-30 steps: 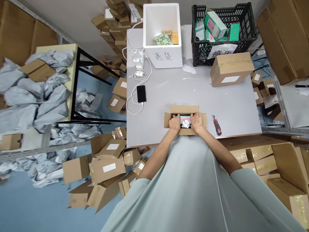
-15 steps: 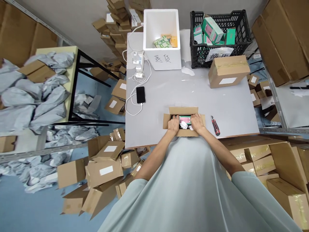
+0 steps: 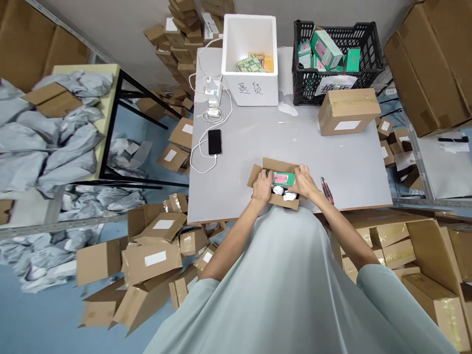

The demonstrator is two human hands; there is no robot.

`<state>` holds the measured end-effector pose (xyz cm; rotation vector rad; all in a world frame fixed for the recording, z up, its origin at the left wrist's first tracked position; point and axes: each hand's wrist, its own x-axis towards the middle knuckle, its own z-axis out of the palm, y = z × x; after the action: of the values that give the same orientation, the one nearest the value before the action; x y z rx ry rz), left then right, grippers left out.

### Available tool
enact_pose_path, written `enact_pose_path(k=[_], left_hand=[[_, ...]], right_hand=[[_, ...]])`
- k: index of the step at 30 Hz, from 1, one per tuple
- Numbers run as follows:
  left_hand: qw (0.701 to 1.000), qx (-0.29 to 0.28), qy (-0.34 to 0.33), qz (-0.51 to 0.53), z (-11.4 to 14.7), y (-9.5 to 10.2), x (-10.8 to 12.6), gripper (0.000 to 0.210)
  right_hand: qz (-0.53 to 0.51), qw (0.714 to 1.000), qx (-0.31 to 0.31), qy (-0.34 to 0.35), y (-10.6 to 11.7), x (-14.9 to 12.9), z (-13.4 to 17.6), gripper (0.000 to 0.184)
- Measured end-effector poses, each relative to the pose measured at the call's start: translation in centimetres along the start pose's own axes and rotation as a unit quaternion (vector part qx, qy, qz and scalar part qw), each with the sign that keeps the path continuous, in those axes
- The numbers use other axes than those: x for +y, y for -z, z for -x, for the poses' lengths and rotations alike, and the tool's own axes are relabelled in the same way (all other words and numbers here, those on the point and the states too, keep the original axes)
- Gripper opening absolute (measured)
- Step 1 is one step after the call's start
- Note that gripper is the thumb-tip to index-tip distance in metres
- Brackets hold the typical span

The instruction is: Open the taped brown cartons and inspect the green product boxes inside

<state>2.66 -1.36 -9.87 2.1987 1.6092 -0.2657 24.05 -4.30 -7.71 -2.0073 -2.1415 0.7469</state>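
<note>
An open cardboard box [image 3: 283,200] sits at the table's near edge, its flaps spread and its body turned slightly. Both my hands grip a green and pink product box [image 3: 281,178] by its two ends, at the opening of the carton. At its left end my left hand [image 3: 262,185] has its fingers closed around it. My right hand [image 3: 304,181] holds the right end, thumb and fingers bent. Crumpled white paper [image 3: 289,195] lies inside the carton, on the side nearest me. To the right of my right hand rests a red and black utility knife [image 3: 327,191].
On the grey table [image 3: 250,142] stand a white foam box [image 3: 250,88], a black crate [image 3: 339,73] with green boxes and a taped carton [image 3: 348,112]. A phone [image 3: 215,142] on a cable lies left. Cartons crowd the floor; grey parcels [image 3: 77,147] fill the left shelf.
The product box has come up from inside the carton between my hands and now shows more of its top. The carton has turned a little clockwise.
</note>
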Motion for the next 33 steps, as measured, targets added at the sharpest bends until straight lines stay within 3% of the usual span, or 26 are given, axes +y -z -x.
enact_pose_path(k=[5, 9, 12, 15, 18, 20, 24, 27, 29, 33], left_hand=[[0.997, 0.01, -0.061, 0.036, 0.2, 0.0, 0.1, 0.068], [0.993, 0.018, -0.08, 0.085, 0.8, 0.4, -0.3, 0.074], [0.979, 0.074, -0.085, 0.169, 1.6, 1.0, -1.3, 0.086], [0.933, 0.105, -0.077, 0.337, 2.2, 1.6, -2.2, 0.095], [0.844, 0.055, -0.071, 0.528, 2.8, 2.4, -2.8, 0.09], [0.801, 0.02, -0.071, 0.594, 3.2, 3.0, -3.1, 0.079], [0.783, -0.001, -0.034, 0.621, 4.1, 3.8, -3.8, 0.06], [0.765, -0.003, -0.004, 0.644, 5.0, 3.8, -4.5, 0.058], [0.747, -0.004, -0.006, 0.665, 5.7, 3.7, -4.8, 0.069], [0.734, -0.008, -0.025, 0.679, 7.2, 3.4, -4.5, 0.1]], right_hand=[[-0.059, 0.998, -0.02, -0.014, 0.1, 0.9, 0.5, 0.051], [-0.114, 0.992, 0.043, -0.012, 1.4, 1.0, 2.4, 0.05], [-0.174, 0.979, 0.102, -0.022, 2.9, 1.5, 4.7, 0.055], [-0.264, 0.954, 0.138, -0.038, 4.0, 2.3, 6.8, 0.058], [-0.371, 0.916, 0.148, -0.043, 4.1, 2.7, 8.1, 0.057], [-0.436, 0.887, 0.143, -0.054, 3.6, 2.5, 8.5, 0.056], [-0.51, 0.843, 0.146, -0.089, 2.5, 1.2, 8.9, 0.061], [-0.542, 0.816, 0.174, -0.098, 2.3, 0.5, 9.0, 0.074], [-0.561, 0.799, 0.194, -0.097, 2.6, 0.2, 9.0, 0.077], [-0.571, 0.786, 0.22, -0.088, 3.4, 0.0, 8.8, 0.064]])
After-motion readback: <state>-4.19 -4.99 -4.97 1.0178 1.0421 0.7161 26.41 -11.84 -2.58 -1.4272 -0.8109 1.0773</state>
